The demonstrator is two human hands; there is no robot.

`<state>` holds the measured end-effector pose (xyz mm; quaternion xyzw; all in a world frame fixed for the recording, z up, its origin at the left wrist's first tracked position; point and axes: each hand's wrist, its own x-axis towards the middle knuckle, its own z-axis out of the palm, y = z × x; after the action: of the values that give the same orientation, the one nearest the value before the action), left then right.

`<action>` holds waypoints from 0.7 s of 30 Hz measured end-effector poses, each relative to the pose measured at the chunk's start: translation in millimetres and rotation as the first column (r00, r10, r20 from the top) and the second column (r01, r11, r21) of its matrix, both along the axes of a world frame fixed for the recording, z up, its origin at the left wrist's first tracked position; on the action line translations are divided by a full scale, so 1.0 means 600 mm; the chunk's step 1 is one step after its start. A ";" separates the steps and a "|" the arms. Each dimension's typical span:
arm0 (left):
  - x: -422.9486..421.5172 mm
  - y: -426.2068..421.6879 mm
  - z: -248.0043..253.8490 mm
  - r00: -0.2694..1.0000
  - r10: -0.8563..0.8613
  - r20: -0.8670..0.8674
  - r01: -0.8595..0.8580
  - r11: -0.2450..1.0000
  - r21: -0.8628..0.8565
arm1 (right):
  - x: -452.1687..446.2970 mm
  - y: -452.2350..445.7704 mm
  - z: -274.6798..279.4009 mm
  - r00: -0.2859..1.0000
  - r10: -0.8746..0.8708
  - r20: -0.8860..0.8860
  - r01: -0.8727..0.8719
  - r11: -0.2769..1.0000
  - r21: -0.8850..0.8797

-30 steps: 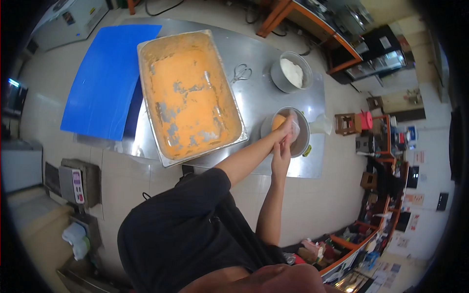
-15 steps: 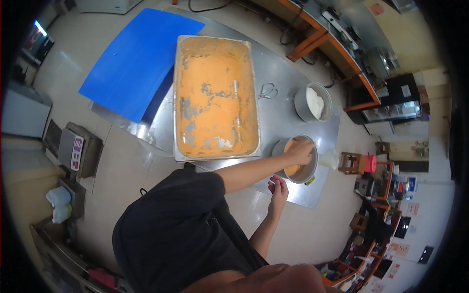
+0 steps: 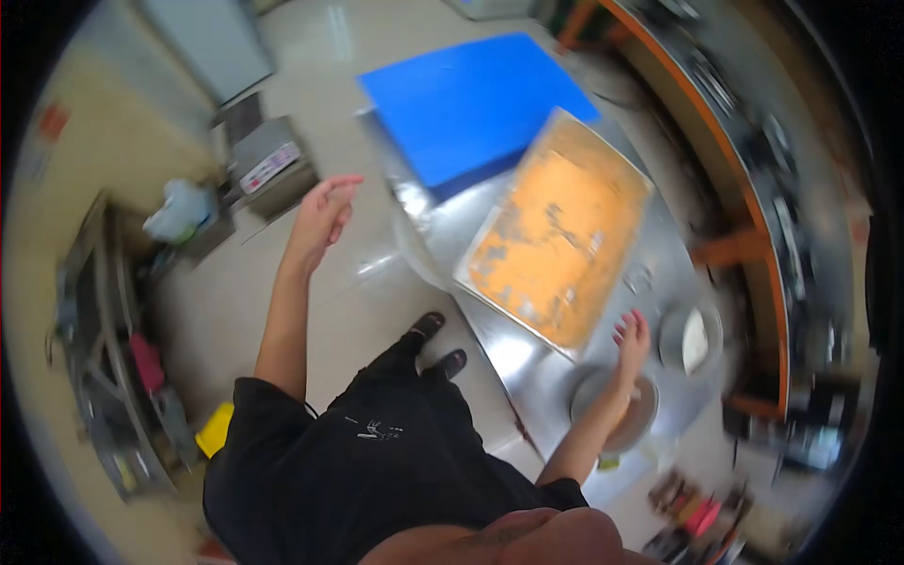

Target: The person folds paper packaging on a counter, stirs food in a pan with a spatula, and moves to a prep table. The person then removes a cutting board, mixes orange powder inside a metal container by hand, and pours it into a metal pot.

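My left hand is raised over the floor on the left, away from the table. Its index finger points out and the others are loosely bent, with nothing visible in them. My right hand has its fingers spread and empty, above the table between the metal tray and a round pot. The forearm crosses over that round metal pot, partly hiding it. A large rectangular metal tray lies beside my right hand, its bottom coated with a patchy orange layer. Another round pot holds a white substance.
A blue sheet covers the far end of the steel table. Scissors lie beside the tray. A weighing scale stands on the floor at left, near a pale plastic bag. A shelf rack is further left.
My left hand has come out of the round pot and swung left over the floor. My right hand has moved forward past that pot, its fingers opening. The view has turned left.
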<state>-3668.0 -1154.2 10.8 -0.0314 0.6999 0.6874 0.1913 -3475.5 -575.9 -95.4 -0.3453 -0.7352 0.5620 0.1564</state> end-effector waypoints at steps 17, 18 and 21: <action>0.884 -0.405 -0.610 -0.092 0.654 0.751 -0.749 0.452 -0.484 | -0.113 0.006 -0.017 0.925 0.261 0.278 -0.212 0.958 -0.191; 0.868 -0.458 -0.633 0.000 0.591 0.807 -0.589 0.652 -0.477 | -0.117 0.051 -0.056 0.910 0.321 0.263 -0.277 0.942 -0.190; 0.763 -0.616 -0.768 0.735 0.419 0.532 0.122 0.691 -0.713 | -0.124 0.075 -0.098 0.927 0.284 0.246 -0.239 0.951 -0.197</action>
<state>-3210.3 -1523.8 -450.1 -0.4040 0.7874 0.3208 0.3374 -3549.9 -531.0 -154.3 -0.3291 -0.7406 0.5836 -0.0509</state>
